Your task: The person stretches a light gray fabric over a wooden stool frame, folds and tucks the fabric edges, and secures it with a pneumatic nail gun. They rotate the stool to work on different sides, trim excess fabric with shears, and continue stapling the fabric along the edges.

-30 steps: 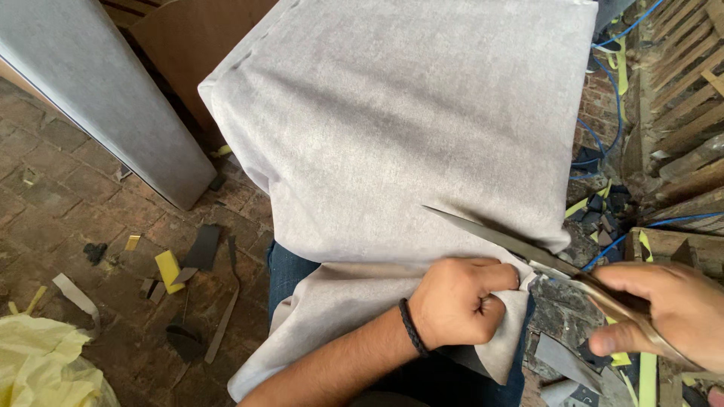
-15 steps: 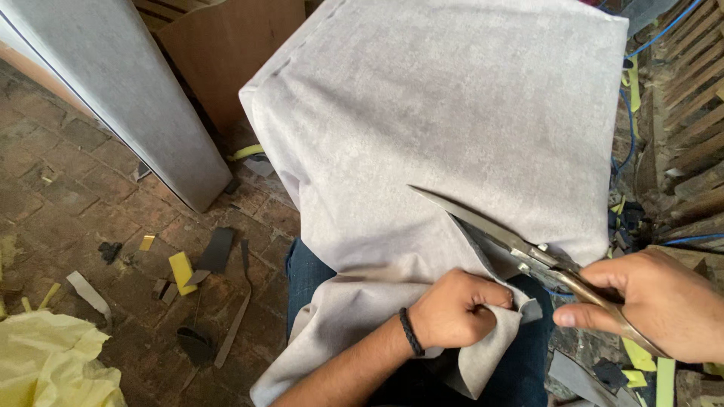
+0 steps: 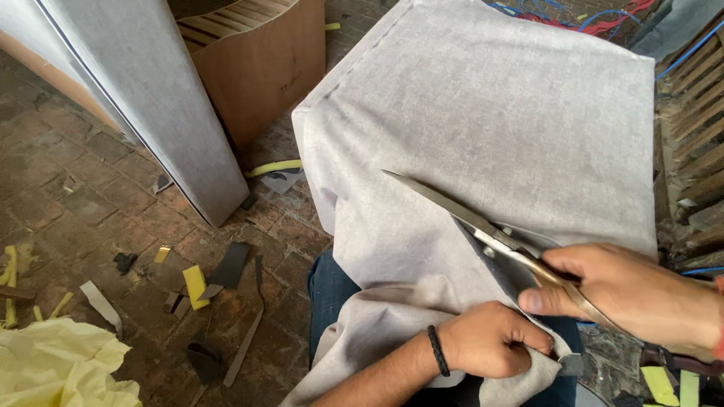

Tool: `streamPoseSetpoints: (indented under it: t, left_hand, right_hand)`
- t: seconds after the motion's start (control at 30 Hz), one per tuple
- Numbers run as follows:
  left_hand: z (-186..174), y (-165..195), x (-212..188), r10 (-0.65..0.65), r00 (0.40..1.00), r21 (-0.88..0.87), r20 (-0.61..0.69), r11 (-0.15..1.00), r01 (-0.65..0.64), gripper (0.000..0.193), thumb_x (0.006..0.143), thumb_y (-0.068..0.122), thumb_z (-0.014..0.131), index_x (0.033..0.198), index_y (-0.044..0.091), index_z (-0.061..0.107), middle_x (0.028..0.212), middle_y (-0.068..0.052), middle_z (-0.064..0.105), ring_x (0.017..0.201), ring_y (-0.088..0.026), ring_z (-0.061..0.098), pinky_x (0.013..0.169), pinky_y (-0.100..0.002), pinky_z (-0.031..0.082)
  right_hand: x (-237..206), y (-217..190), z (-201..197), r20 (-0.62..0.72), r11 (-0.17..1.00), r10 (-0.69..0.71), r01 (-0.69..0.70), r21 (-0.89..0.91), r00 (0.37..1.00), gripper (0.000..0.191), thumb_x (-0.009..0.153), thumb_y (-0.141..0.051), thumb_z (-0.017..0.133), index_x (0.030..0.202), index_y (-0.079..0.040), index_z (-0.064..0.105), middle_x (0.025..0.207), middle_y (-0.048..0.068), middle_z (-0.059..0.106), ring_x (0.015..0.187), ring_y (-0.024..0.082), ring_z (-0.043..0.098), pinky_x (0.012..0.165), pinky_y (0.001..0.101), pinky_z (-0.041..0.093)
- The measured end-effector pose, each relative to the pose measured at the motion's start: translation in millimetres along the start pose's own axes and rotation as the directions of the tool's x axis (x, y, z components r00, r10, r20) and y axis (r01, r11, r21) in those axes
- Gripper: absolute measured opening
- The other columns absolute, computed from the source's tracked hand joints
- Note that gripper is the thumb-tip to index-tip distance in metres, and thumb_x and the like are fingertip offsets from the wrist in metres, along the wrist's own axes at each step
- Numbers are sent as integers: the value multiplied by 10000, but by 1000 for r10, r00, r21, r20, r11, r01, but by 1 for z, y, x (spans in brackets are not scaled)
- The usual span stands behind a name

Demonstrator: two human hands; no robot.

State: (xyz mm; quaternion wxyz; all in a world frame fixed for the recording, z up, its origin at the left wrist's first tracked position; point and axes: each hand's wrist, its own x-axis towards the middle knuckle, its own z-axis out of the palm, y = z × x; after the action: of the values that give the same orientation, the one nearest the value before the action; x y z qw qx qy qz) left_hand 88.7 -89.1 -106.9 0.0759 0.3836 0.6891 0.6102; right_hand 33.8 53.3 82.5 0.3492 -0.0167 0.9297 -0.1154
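A large piece covered in light grey fabric fills the middle of the head view, its loose lower edge draped over my lap. My left hand, with a black band at the wrist, is closed on a bunch of that loose fabric near the bottom edge. My right hand grips the handles of long metal scissors. The blades are parted and point up and left across the cloth, the lower blade under the fabric edge just above my left hand.
A tall grey-covered panel leans at the left beside a brown curved wooden piece. The brick floor holds scraps of yellow foam, black strips and a yellow sheet. Wooden slats and blue cords lie at the right.
The view has swung so the fabric-covered piece sits further right. My right hand has moved the scissors left and closer to my left hand, blades now parted at the fabric edge.
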Motion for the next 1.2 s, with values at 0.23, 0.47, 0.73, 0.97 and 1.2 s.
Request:
streamPoseSetpoints:
  t: [0.23,0.47,0.73,0.97,1.2]
  left_hand:
    - [6,-16,1,43,998,46,49,998,-45,263,844,71,591,1054,138,733,838,-45,734,737,-170,691,753,-318,562]
    - [20,-42,3,43,983,3,176,999,-44,276,858,151,611,1103,139,738,931,-57,783,821,-199,745,816,-316,582]
    - [27,-77,10,66,981,191,180,976,-100,190,924,249,605,1024,163,742,859,-22,775,760,-172,725,765,-281,573]
    - [34,-102,4,-24,970,66,243,998,8,148,938,218,640,974,111,737,829,-53,745,746,-200,713,811,-324,576]
    - [63,-168,3,16,972,-9,234,1000,-14,318,961,170,633,1263,87,689,1122,-123,781,1014,-202,754,994,-313,559]
  right_hand:
    - [11,-19,-6,21,973,-142,135,185,990,447,843,-450,764,720,-46,618,476,6,379,415,145,351,417,349,266]
    - [25,-54,-11,-19,983,-184,183,-32,983,463,852,-508,750,743,-74,633,496,3,455,429,114,417,409,296,323]
    - [35,-100,-6,-49,952,-257,262,161,965,515,835,-554,780,671,-79,669,505,-19,369,444,117,342,417,304,273]
    - [42,-121,-3,-50,891,-358,357,280,932,504,843,-526,740,636,-87,604,495,-35,440,432,86,423,400,267,350]
    - [54,-151,2,-58,898,-360,363,248,931,578,822,-541,791,584,-81,534,492,4,446,411,122,461,383,290,369]
